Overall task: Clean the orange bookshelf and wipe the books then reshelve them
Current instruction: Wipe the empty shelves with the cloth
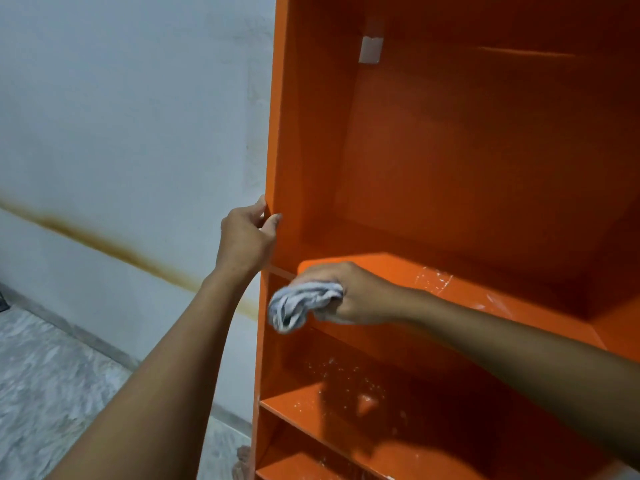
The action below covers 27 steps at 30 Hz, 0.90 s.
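A pale bluish-white wall (pixel 121 98) is filling the left side of the view, and a brown, rust-coloured stain (pixel 114 250) is running across it in a slanting band, faint at the far left and darker toward the middle. A grey skirting strip (pixel 86 336) is following the foot of the wall. A grey-and-white marbled floor (pixel 52 393) is spreading out below, and something dark (pixel 2 301) is peeking in at the left edge, with too little showing to tell what

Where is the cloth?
The cloth is in the right hand, at the left front edge of the bookshelf, just below the left hand.
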Motion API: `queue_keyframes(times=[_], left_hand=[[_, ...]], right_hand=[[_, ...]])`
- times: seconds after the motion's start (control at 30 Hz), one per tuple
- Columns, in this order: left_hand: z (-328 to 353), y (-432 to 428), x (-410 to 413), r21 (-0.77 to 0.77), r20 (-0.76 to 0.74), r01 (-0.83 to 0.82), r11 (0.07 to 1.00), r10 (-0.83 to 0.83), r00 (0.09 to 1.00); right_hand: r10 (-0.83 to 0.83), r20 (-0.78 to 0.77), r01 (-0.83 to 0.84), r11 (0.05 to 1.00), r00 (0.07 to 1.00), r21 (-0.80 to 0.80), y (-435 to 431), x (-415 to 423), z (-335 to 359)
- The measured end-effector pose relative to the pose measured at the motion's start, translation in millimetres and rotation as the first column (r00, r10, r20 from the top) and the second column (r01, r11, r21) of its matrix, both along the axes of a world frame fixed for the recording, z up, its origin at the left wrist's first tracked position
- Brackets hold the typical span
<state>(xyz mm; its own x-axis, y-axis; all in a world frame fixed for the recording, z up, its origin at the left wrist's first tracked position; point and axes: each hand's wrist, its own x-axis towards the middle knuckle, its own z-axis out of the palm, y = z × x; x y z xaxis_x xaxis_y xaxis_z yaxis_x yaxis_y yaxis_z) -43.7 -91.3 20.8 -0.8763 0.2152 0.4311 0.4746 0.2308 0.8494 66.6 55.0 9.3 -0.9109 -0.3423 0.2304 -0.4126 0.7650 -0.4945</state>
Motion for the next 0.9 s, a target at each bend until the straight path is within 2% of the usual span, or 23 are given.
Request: queue_keyframes(times=[0.1,0.17,0.23,0.33,0.4,0.43,0.53,0.57,0.63,0.73,0.9], left_hand=[[-5,6,4,0.023,-0.05,-0.031,0.999,0.032,0.998],[-11,11,7,0.02,-0.127,-0.085,0.996,0.086,0.988],[-20,18,9,0.036,-0.165,-0.136,0.99,0.141,0.976],[-35,30,19,0.026,-0.079,-0.207,0.978,0.208,0.975],[-44,41,31,-0.08,0.074,-0.295,0.952,0.301,0.951],[-49,47,38,-0.109,0.165,-0.323,0.94,0.338,0.927],[-55,57,60,-0.11,0.435,-0.363,0.925,0.373,0.819],[-58,58,63,-0.084,0.505,-0.346,0.935,0.339,0.794],[-60,62,66,0.056,0.625,-0.252,0.966,0.163,0.763],[-59,67,64,0.224,0.714,-0.238,0.945,0.007,0.7],[-55,67,58,0.264,0.77,-0.235,0.935,-0.058,0.636]], right_hand=[[-0.002,0.056,0.004,1.0,0.998,-0.031,0,32,17],[-0.116,0.027,0.118,0.987,0.993,-0.113,27,39,36],[-0.306,-0.058,0.294,0.944,0.95,-0.15,67,39,52],[-0.627,-0.137,0.592,0.773,0.767,-0.226,136,32,57],[-0.791,-0.103,0.769,0.611,0.603,-0.188,182,24,47],[-0.816,-0.089,0.805,0.578,0.571,-0.136,201,20,40],[-0.772,-0.072,0.775,0.63,0.632,0.055,218,13,17],[-0.752,-0.054,0.754,0.653,0.657,0.077,215,9,11],[-0.716,-0.01,0.716,0.697,0.698,0.031,205,0,5],[-0.636,-0.028,0.636,0.769,0.772,0.059,202,-16,4],[-0.621,0.002,0.621,0.784,0.784,0.014,194,-12,0]])
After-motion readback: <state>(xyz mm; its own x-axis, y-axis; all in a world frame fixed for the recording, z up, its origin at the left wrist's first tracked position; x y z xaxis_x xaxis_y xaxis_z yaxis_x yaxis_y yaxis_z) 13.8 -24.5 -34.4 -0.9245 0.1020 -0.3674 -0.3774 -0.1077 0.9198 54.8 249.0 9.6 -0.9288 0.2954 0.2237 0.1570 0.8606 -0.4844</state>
